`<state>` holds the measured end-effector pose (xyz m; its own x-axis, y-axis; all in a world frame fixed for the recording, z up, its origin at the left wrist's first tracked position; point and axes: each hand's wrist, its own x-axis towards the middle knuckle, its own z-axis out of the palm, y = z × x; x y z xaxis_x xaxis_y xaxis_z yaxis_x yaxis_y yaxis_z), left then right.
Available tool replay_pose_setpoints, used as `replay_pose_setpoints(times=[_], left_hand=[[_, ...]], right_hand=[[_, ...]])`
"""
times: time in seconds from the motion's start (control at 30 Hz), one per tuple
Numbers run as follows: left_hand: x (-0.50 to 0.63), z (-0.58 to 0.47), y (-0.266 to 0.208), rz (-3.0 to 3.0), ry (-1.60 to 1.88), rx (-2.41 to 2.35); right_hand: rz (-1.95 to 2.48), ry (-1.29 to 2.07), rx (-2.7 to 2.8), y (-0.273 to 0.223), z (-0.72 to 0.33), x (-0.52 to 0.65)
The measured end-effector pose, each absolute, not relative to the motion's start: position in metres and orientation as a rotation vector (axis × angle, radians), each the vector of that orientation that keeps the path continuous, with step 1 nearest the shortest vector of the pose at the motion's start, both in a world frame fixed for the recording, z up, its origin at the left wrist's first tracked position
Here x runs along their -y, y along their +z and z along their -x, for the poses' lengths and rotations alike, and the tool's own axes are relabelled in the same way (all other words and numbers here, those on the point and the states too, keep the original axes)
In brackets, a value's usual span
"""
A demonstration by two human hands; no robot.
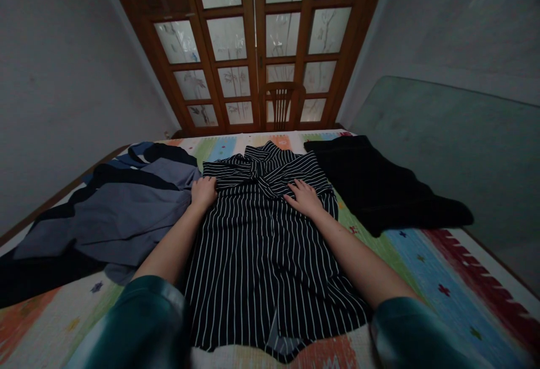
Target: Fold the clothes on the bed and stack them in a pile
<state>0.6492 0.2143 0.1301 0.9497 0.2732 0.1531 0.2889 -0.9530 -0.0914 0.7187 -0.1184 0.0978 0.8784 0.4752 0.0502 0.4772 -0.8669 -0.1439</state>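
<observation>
Altogether three garments lie on the bed [442,279]: a striped shirt [261,268] in the middle, a grey-blue one [118,217] left, a black one [375,189] right. Left hand [203,192] curls on the shirt's edge; right hand [304,197] presses flat, fingers spread. One chair [282,104] stands before the door [257,43].

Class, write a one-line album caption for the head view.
Both hands, left hand and right hand, press a striped shirt flat on a colourful bedsheet.
</observation>
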Motion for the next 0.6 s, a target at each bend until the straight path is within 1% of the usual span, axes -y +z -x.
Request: replay_pose_setpoints(times=[0.1, 0.13, 0.17, 0.23, 0.3, 0.37, 0.43, 0.53, 0.6], left_hand=[[-0.220, -0.650, 0.145, 3.029, 0.056, 0.464], [-0.218, -0.652, 0.151, 3.056, 0.083, 0.469], [-0.214, -0.656, 0.158, 3.089, 0.033, 0.467], [-0.199, -0.664, 0.167, 3.156, -0.221, 0.407], [-0.177, -0.672, 0.169, 3.203, -0.438, 0.235], [-0.154, -0.680, 0.163, 3.225, -0.433, 0.036], [-0.135, -0.686, 0.152, 3.217, -0.320, -0.012], [-0.122, -0.693, 0.136, 3.277, -0.198, 0.203], [-0.122, -0.694, 0.129, 3.393, -0.303, 0.407]], right_hand=[[2.894, -0.020, 0.740, 0.098, -0.719, 0.119], [2.894, -0.017, 0.740, 0.098, -0.719, 0.119], [2.894, -0.013, 0.740, 0.098, -0.719, 0.119], [2.892, -0.003, 0.741, 0.099, -0.719, 0.119], [2.891, -0.005, 0.742, 0.099, -0.719, 0.119], [2.893, -0.015, 0.741, 0.100, -0.718, 0.118], [2.895, -0.027, 0.739, 0.100, -0.718, 0.118], [2.891, -0.035, 0.735, 0.100, -0.717, 0.118], [2.889, -0.033, 0.731, 0.100, -0.717, 0.118]])
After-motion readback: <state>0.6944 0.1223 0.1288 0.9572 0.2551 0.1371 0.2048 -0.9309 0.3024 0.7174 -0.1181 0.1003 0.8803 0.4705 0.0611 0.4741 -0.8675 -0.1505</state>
